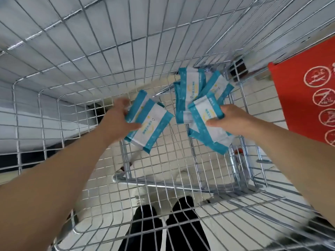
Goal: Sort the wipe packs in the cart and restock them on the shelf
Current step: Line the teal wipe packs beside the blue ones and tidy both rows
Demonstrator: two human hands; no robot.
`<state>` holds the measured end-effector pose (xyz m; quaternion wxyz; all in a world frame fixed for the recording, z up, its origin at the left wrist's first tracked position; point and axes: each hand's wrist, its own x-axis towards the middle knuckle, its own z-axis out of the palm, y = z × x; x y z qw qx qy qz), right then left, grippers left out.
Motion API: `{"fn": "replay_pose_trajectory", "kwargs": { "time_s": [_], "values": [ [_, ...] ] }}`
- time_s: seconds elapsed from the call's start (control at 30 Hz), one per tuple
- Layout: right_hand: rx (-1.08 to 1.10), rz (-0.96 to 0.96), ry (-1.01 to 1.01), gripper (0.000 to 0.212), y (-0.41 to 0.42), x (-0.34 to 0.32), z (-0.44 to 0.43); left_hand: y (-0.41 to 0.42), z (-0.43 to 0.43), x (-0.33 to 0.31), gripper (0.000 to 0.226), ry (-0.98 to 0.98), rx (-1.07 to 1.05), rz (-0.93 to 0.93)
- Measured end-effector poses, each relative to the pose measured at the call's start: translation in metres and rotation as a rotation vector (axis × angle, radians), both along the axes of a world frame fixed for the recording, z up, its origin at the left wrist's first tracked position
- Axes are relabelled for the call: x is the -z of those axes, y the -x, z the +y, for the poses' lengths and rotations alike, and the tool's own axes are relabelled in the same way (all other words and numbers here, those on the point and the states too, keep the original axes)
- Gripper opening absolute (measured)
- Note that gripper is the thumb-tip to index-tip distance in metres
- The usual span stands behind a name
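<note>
Right now my left hand point(118, 120) pinches a small stack of wipe packs point(150, 124), thumb beneath, and my right hand point(229, 119) clamps a second bundle point(208, 140), both low inside the cart point(163, 171). Beyond them, loose packs point(192, 84) lie heaped at the far end. I'd square each stack, same face up, before reaching further.

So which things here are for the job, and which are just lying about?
For the job: left hand gripping the left packs; right hand gripping the right packs; loose packs; cart.
Just lying about: red sign; black trouser legs.
</note>
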<state>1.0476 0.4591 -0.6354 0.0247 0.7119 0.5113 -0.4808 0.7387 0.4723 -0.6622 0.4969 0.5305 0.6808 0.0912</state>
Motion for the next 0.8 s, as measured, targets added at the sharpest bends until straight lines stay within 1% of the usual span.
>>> {"fn": "replay_pose_trajectory", "kwargs": {
  "time_s": [0.03, 0.1, 0.17, 0.2, 0.3, 0.43, 0.47, 0.53, 0.6, 0.63, 0.67, 0.7, 0.73, 0.8],
  "values": [
    [0.033, 0.031, 0.011, 0.022, 0.002, -0.005, -0.001, 0.0, -0.002, 0.0, 0.077, -0.051, -0.01, 0.007],
    [0.095, 0.062, 0.007, 0.021, 0.003, -0.011, -0.003, -0.004, -0.007, 0.003, 0.075, -0.118, 0.067, 0.109],
    [0.177, 0.099, -0.014, 0.016, 0.001, -0.016, -0.006, -0.008, -0.013, 0.006, 0.066, -0.104, 0.205, 0.257],
    [0.219, 0.124, -0.018, 0.015, 0.001, -0.019, -0.009, -0.01, -0.017, 0.007, 0.062, -0.086, 0.242, 0.292],
    [0.3, 0.156, -0.016, 0.016, 0.002, -0.026, -0.016, -0.013, -0.021, 0.007, 0.048, -0.065, 0.174, 0.257],
    [0.359, 0.149, 0.005, 0.023, 0.01, -0.027, -0.022, -0.013, -0.015, -0.001, 0.031, -0.077, -0.024, 0.163],
    [0.374, 0.156, 0.013, 0.024, 0.012, -0.028, -0.023, -0.013, -0.014, -0.001, 0.03, -0.088, -0.049, 0.151],
    [0.406, 0.208, 0.009, 0.024, 0.019, -0.032, -0.025, -0.014, -0.013, -0.007, 0.038, -0.114, -0.046, 0.125],
    [0.444, 0.261, -0.004, 0.024, 0.025, -0.04, -0.025, -0.014, -0.013, -0.014, 0.057, -0.094, -0.042, 0.089],
    [0.459, 0.277, -0.014, 0.025, 0.028, -0.045, -0.025, -0.014, -0.014, -0.02, 0.061, -0.081, -0.03, 0.087],
    [0.468, 0.291, -0.022, 0.025, 0.031, -0.053, -0.024, -0.013, -0.014, -0.027, 0.057, -0.077, -0.006, 0.1],
    [0.466, 0.307, -0.029, 0.024, 0.033, -0.061, -0.023, -0.012, -0.015, -0.036, 0.049, -0.086, 0.012, 0.108],
    [0.462, 0.321, -0.031, 0.021, 0.035, -0.073, -0.024, -0.01, -0.017, -0.048, 0.041, -0.098, 0.0, 0.096],
    [0.458, 0.382, -0.046, 0.013, 0.039, -0.099, -0.025, -0.006, -0.023, -0.077, 0.032, -0.144, -0.051, 0.05]
  ]
}}
